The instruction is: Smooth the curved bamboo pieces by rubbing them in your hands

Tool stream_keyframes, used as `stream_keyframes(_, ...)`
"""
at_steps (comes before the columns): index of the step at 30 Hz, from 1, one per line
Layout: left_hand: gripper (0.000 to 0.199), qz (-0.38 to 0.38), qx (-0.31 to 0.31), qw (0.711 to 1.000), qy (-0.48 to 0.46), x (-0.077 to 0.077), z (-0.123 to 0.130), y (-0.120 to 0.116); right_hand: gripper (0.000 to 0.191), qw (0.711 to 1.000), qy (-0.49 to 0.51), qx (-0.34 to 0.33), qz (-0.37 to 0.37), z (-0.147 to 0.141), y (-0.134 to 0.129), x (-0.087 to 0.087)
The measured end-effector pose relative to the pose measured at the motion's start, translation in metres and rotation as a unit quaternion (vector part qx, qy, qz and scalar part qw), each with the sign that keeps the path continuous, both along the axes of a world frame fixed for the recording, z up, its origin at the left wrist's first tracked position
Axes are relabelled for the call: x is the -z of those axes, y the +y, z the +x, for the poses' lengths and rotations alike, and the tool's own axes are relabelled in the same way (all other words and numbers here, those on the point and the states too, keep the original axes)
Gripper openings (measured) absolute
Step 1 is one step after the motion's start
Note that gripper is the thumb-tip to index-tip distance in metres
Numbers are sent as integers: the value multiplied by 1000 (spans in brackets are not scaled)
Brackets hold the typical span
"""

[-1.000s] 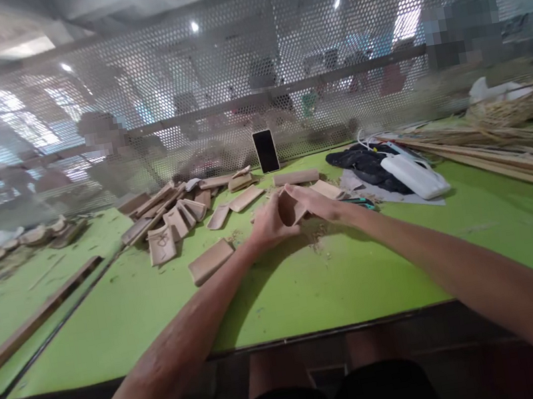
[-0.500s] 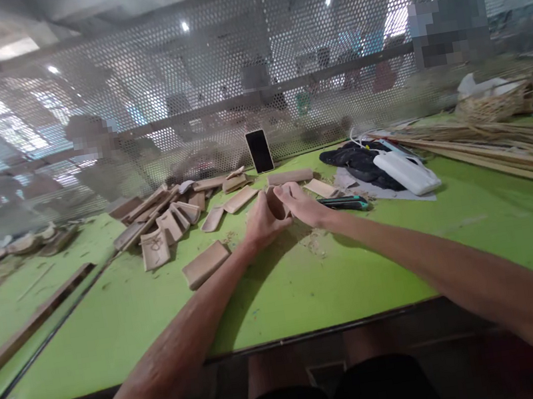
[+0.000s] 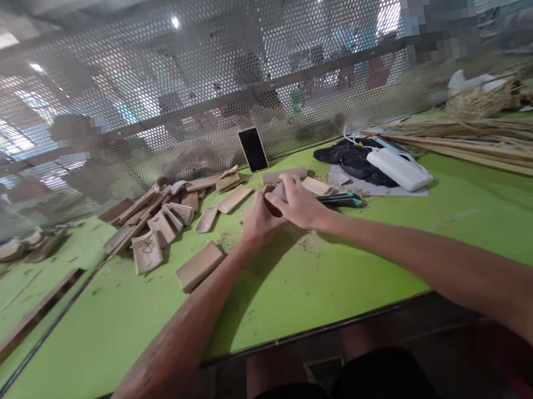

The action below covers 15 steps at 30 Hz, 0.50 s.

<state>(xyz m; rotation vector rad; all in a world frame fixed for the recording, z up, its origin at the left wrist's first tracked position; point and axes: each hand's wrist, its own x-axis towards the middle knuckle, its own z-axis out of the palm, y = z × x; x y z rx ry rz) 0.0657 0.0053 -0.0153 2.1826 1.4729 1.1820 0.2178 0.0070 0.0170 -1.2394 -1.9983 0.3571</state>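
My left hand is closed round a curved piece of bamboo, brown on its hollow inner side and held just above the green table. On the bamboo's right side my right hand is closed, its thumb and fingers pinching a small grey piece that looks like folded sandpaper. The fingers cover most of both pieces. Beside my right wrist lies a black and green utility knife. Fine shavings are scattered below the hands.
Cut bamboo pieces are heaped at the left, with a single piece nearer me. A phone leans on the mesh screen. To the right are dark gloves, a white power bank and long bamboo strips.
My right hand's fingers have lifted and curled over the bamboo, and the grey piece now shows. The left hand keeps its hold. The whole view has shifted slightly.
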Motion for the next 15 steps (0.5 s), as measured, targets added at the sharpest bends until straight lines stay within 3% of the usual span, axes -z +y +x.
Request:
stream_keyframes(8,63,2,9,1000,3,0,-1,-2,47,1000,-19,18,-9,6,3,1)
stream_keyframes(12,52,-8,-31,999,37,-1,1,-4,43,999,-27,28,-29,9,4,1)
stream_keyframes(15,54,-19,-29,999,18,-1,1,-4,35,998,-36,24,-45,9,-1,-1)
